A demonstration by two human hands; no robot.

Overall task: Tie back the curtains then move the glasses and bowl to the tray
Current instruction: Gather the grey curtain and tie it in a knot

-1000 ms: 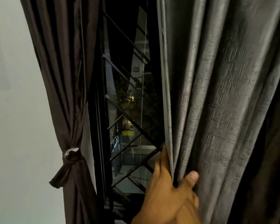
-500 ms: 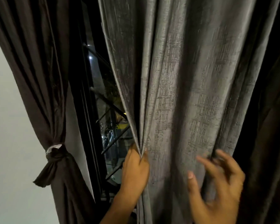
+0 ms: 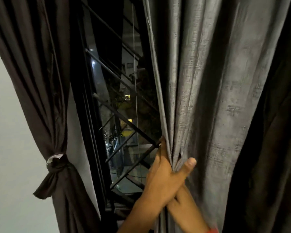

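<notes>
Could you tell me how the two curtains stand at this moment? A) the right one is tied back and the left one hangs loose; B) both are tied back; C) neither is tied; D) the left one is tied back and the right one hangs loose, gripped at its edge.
D: the left curtain is cinched by a knotted tie, while the right curtain hangs loose with the left hand gripping its gathered edge.

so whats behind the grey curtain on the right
Where the left hand gathers the grey curtain's edge, a dark window with diagonal bars shows. Anything directly behind the fabric is covered.
</notes>
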